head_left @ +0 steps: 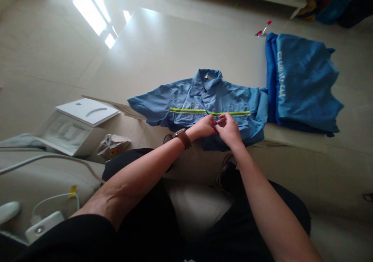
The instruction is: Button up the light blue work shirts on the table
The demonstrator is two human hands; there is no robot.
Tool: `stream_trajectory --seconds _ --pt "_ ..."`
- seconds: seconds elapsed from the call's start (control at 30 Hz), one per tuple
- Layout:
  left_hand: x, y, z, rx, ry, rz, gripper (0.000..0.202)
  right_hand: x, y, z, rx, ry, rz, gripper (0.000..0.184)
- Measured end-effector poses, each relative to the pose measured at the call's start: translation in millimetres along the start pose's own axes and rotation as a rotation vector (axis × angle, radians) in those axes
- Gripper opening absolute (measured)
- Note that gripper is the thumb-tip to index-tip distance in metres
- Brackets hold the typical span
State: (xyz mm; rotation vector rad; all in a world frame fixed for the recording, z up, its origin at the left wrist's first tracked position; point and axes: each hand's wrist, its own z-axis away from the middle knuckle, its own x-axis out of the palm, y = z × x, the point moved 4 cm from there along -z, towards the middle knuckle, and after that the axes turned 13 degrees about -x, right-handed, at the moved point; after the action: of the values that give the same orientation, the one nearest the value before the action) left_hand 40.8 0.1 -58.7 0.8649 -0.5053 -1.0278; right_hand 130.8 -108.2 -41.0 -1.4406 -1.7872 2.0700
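Head view: blue short-sleeved work shirt (186, 99) lying flat at 12 o'clock, soft, light, limp fabric, likely easiest to take at the front edge. Left hand (204, 127) and right hand (229, 129) both half-closed, fingers pinched on that edge just below the yellow reflective stripe (230, 113); exact grip partly hidden. Folded blue garment (303, 81) at 2 o'clock.

A pale blue work shirt (198, 99) bore a yellow-green reflective stripe (186, 110), beside a darker blue garment (303, 83) with white lettering (280, 73).
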Motion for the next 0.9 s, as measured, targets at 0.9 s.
stream_trajectory --seconds 0.9 --pt "-7.7 19.5 6.4 0.154 0.254 -0.960 0.047 -2.4 -3.1 2.7 -0.217 0.062 0.122 0.048"
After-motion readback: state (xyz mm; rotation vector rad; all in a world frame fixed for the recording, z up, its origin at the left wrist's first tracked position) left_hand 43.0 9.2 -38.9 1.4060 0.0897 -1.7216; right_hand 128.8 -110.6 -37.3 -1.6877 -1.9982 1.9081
